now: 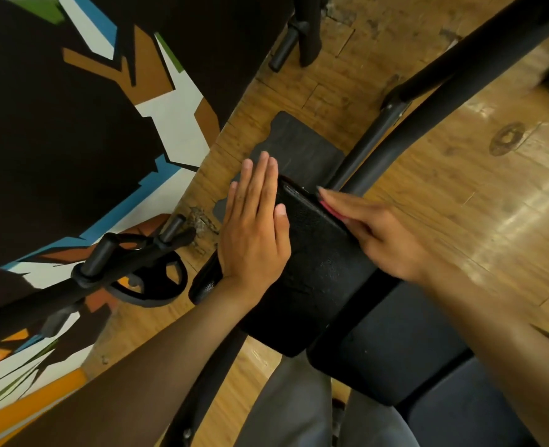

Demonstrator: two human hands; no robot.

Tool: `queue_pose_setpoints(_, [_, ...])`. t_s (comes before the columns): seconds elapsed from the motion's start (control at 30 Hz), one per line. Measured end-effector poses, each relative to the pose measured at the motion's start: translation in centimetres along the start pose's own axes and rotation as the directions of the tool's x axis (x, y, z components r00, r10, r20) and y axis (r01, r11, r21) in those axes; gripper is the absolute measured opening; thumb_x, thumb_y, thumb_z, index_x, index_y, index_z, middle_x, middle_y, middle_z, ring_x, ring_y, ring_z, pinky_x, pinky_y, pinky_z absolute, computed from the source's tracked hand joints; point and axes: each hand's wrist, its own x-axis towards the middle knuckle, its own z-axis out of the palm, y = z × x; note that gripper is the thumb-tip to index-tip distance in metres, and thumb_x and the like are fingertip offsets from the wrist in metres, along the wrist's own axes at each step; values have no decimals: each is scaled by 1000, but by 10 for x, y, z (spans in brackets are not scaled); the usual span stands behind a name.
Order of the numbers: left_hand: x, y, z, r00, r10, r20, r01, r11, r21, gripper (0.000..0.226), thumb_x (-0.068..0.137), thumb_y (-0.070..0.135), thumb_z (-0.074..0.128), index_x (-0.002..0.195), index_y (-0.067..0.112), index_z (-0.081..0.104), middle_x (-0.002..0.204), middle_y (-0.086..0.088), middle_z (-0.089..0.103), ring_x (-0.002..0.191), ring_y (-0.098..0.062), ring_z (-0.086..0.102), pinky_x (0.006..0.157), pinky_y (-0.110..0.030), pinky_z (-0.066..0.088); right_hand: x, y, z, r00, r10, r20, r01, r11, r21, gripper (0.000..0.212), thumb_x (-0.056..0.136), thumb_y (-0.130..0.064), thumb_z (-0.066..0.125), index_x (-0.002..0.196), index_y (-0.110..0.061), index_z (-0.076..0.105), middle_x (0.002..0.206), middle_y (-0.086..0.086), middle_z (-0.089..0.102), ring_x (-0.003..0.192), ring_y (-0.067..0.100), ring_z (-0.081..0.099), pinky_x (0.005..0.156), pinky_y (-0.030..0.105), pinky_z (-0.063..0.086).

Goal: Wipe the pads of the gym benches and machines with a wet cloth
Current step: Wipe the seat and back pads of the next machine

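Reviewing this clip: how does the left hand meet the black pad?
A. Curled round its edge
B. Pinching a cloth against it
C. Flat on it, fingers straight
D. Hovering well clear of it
C: the left hand lies flat on the pad with its fingers straight and together; no cloth shows under it, while a pink strip shows under the right hand.
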Motion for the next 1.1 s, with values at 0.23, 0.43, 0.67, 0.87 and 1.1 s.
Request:
queue_pose_setpoints(0.23, [1,1,0,1000,3,9,-3,1000,20,54,110,25,25,161,11,26,169,-5,24,158,-19,13,128,-45,17,-18,1,4,997,69,-19,-68,997,42,50,100,-1,52,148,-13,49,152,-3,51,144,8,43,122,36,33])
queue_pose_setpoints(0.43, [0,2,2,1000,-3,-4,3,1000,18,53,110,24,25,161,10,29,168,-5,27,158,-19,15,128,-44,20,-56,5,0,975,216,-46,-213,974,75,52,101,-6,49,150,-22,45,152,-13,49,144,5,41,122,41,33])
queue_pose_setpoints(0.67, [-1,2,3,1000,-4,-18,4,1000,-8,51,110,23,26,160,10,31,167,-5,30,158,-19,18,127,-46,22,32,-28,16,1000,7,1,-7,999,36,56,101,5,48,155,-11,40,161,2,38,151,11,30,126,35,26])
queue_pose_setpoints(0.87, [-2,1,3,1000,2,-23,-2,1000,15,51,110,20,30,160,10,30,168,-5,29,158,-20,17,128,-43,19,-58,6,-7,993,110,40,-108,993,-44,53,103,-1,47,154,-12,41,162,-4,37,151,10,32,123,45,30])
queue_pose_setpoints(1.1, [-1,2,4,999,-13,-35,14,1000,20,51,110,22,28,160,10,29,167,-5,30,157,-19,19,128,-42,19,40,-33,10,998,-18,68,18,1000,14,56,102,1,46,156,-12,38,163,1,36,152,8,28,126,30,22])
